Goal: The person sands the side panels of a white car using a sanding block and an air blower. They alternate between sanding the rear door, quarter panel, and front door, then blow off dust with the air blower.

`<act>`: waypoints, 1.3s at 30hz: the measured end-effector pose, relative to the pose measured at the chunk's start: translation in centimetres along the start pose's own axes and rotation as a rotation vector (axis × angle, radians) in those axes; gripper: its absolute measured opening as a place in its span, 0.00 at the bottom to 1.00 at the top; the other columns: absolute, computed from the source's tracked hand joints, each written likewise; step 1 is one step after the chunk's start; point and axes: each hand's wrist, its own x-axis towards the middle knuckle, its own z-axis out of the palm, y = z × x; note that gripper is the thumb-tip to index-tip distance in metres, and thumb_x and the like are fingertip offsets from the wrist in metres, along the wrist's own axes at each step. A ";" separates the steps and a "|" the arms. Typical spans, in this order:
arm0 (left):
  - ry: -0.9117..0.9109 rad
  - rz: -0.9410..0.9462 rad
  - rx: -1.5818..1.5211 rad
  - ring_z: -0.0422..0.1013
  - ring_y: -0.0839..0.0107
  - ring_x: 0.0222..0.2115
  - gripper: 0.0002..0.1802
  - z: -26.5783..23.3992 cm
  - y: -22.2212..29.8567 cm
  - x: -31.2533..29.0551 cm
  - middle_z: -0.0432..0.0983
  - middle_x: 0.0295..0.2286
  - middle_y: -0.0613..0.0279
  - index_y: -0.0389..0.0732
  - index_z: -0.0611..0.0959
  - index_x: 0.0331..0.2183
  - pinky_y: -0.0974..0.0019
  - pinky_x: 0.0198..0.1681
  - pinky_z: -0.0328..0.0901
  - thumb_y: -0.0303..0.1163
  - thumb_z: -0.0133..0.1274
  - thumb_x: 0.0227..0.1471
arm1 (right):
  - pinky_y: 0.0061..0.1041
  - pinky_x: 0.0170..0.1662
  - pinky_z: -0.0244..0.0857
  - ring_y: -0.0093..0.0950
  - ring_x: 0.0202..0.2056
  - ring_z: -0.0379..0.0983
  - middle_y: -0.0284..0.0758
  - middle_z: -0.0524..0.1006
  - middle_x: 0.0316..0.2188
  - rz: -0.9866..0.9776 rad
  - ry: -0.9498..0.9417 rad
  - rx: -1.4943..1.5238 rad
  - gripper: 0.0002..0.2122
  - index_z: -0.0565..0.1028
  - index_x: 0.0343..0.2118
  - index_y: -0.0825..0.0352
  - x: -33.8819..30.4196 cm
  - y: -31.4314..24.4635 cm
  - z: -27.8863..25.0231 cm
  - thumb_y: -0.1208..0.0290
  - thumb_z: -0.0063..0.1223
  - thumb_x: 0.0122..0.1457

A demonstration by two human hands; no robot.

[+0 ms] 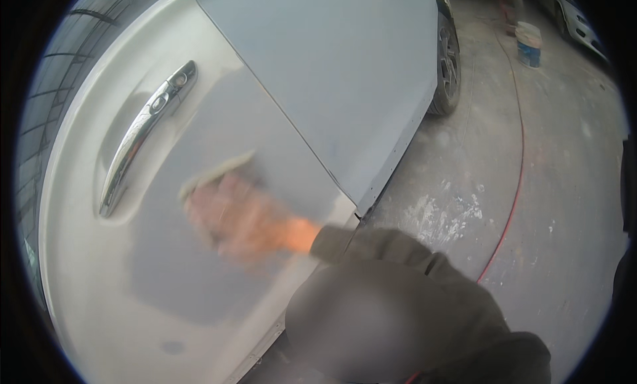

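Observation:
My right hand [229,215], smeared by motion, presses against a white car door [86,264]. Its fingers are closed over a pale, flat pad [222,170], whose upper edge shows beyond them; the blur hides what kind of pad it is. Around the hand spreads a dull grey patch [179,271] on the door's surface. A chrome door handle [142,128] lies to the left of the hand. The dark-sleeved forearm [398,271] reaches in from the lower right. My left hand is out of the picture.
Beyond the door seam is a grey body panel [332,72], with a wheel [448,62] at its far end. A red hose [519,165] runs along the stained concrete floor. A bucket [529,46] and another car [574,16] stand farther off. A blurred rounded dark shape [352,318] fills the lower middle.

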 end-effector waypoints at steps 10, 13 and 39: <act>0.040 0.128 0.085 0.66 0.74 0.19 0.12 -0.4 0.7 0.6 0.75 0.24 0.63 0.51 0.77 0.42 0.70 0.20 0.60 0.28 0.57 0.54 | 0.53 0.66 0.43 0.43 0.68 0.50 0.46 0.59 0.65 0.361 0.186 0.004 0.36 0.63 0.62 0.70 -1.9 -12.6 6.5 0.50 0.56 0.56; 0.075 0.135 0.111 0.66 0.74 0.20 0.12 -1.1 0.4 -0.4 0.75 0.24 0.63 0.51 0.77 0.42 0.70 0.20 0.60 0.28 0.57 0.54 | 0.54 0.66 0.44 0.41 0.67 0.51 0.45 0.60 0.65 0.138 0.131 -0.030 0.37 0.64 0.61 0.69 -7.4 -6.5 5.4 0.47 0.58 0.54; -0.104 0.413 -0.064 0.67 0.77 0.18 0.08 -3.3 -3.3 3.1 0.78 0.28 0.62 0.46 0.75 0.41 0.72 0.21 0.63 0.29 0.54 0.58 | 0.61 0.66 0.33 0.49 0.70 0.38 0.53 0.49 0.68 0.448 0.199 -0.152 0.41 0.49 0.66 0.77 0.5 -15.6 11.8 0.54 0.52 0.60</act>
